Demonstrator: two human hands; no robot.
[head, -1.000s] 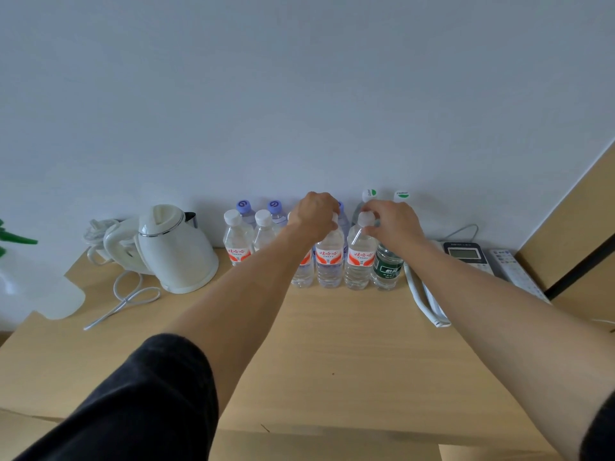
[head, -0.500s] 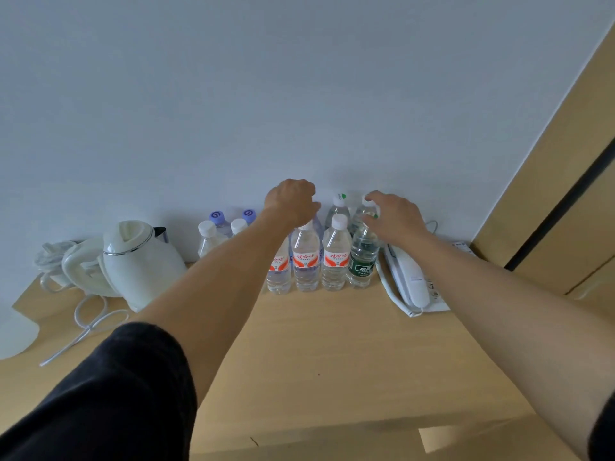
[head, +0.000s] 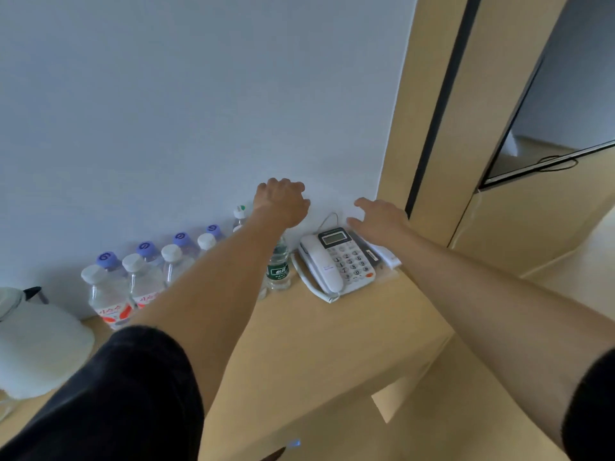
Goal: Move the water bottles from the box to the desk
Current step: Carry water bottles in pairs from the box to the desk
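Reaching out empty-handed over the bottles already on the desk (head: 332, 334).
Nearest the telephone (head: 336, 264), just to its left, stands 1 upright green-labelled bottle (head: 278, 266); the loosely curled, empty left hand (head: 283, 202) hangs above it, closer than the open-fingered right hand (head: 379, 219) over the telephone's far edge. Farther left, clear red-labelled bottles (head: 109, 294) line the wall. No box shows.

Clear water bottles (head: 109, 294) stand upright in rows on the desk (head: 332, 334).
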